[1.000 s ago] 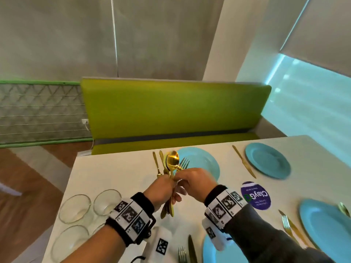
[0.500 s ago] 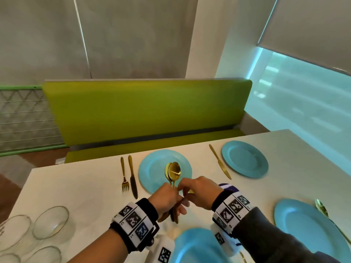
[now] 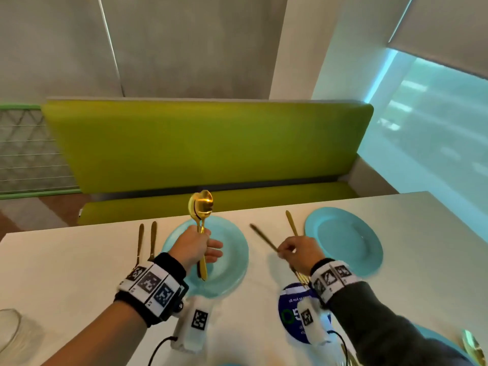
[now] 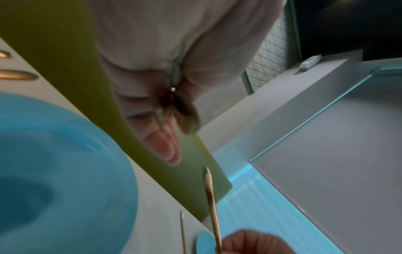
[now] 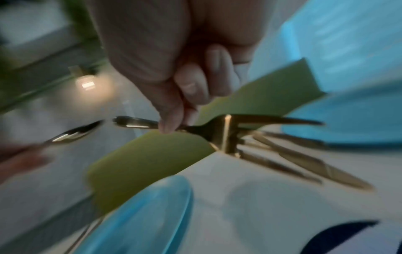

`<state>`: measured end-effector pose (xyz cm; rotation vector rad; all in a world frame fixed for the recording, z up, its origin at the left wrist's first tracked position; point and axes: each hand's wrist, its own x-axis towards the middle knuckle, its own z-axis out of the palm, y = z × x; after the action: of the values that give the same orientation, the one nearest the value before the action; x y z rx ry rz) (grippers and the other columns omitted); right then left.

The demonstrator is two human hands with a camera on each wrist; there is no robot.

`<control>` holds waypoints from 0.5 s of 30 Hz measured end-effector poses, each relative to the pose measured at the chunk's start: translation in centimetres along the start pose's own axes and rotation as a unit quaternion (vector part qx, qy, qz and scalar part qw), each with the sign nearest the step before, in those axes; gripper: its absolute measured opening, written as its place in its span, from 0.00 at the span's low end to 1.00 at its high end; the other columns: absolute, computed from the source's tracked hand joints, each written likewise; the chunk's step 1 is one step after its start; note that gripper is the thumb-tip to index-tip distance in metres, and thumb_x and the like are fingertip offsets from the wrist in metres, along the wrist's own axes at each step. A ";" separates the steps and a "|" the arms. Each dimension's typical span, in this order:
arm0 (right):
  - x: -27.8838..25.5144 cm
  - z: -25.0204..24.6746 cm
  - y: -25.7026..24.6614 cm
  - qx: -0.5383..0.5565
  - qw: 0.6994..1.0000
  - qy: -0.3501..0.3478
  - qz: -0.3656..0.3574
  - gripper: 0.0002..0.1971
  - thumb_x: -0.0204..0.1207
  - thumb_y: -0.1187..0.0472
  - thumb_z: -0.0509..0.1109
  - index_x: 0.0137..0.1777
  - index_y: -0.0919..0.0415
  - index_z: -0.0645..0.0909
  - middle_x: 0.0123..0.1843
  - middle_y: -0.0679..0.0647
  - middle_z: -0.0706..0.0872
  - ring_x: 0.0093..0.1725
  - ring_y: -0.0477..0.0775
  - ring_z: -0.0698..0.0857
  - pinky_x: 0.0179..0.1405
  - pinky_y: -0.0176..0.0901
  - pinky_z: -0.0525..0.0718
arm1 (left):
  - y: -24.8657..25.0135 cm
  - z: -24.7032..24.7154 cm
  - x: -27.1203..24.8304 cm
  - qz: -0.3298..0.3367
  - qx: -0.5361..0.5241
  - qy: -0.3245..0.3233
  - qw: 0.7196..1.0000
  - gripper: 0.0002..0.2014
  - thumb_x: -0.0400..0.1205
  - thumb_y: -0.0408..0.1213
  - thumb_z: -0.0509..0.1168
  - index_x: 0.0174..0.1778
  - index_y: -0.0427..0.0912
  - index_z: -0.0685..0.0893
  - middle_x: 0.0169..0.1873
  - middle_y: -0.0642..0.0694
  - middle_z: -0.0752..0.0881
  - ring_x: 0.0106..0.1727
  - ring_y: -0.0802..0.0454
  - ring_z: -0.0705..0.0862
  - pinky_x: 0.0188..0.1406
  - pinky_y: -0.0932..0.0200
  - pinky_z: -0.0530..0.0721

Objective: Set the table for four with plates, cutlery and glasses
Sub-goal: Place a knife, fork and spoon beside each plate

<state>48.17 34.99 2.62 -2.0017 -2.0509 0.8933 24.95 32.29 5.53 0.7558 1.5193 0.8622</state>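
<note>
My left hand grips two gold spoons upright over the far-left blue plate, bowls up. My right hand pinches a gold fork by its handle, which points up and left; the tines sit under my wrist. The fork hangs between that plate and the far-right blue plate, just above a gold knife that lies left of the second plate. In the right wrist view the knife lies below the fork. A gold fork and knife lie left of the first plate.
A green bench runs along the table's far edge. A round purple sticker lies under my right wrist. A clear glass stands at the near left. At the near right, another blue plate has a gold spoon beside it.
My hands have come apart. The right hand has drawn the fork out of the bundle and carried it right. The left hand keeps the spoons and has lifted them.
</note>
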 end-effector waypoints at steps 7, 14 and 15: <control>7.7 1.0 3.4 0.142 0.967 -0.016 0.212 0.18 0.73 0.61 0.72 0.63 0.65 0.83 0.64 0.61 0.84 0.65 0.60 0.82 0.55 0.43 0.81 | -1.5 -1.4 2.0 0.008 0.052 0.025 0.998 0.10 0.86 0.31 0.51 0.42 0.42 0.74 0.40 0.42 0.82 0.34 0.49 0.81 0.31 0.60 0.79; 10.1 2.7 3.5 0.081 0.964 -0.026 0.252 0.16 0.75 0.62 0.71 0.61 0.67 0.81 0.63 0.62 0.84 0.60 0.60 0.84 0.33 0.37 0.77 | -3.2 -2.4 2.5 -0.001 0.073 0.026 0.997 0.10 0.86 0.28 0.51 0.45 0.41 0.75 0.40 0.41 0.82 0.32 0.50 0.79 0.29 0.61 0.78; 10.1 2.7 3.4 0.027 0.967 -0.019 0.252 0.13 0.77 0.60 0.70 0.58 0.66 0.83 0.60 0.61 0.86 0.57 0.59 0.85 0.38 0.39 0.80 | -3.3 -2.5 2.6 -0.001 0.071 0.026 0.997 0.10 0.86 0.28 0.51 0.45 0.41 0.76 0.40 0.41 0.82 0.32 0.50 0.79 0.29 0.61 0.78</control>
<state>48.68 43.55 -4.30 -2.5412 -1.5257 1.0575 22.15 32.48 1.48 0.8407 1.6412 0.7829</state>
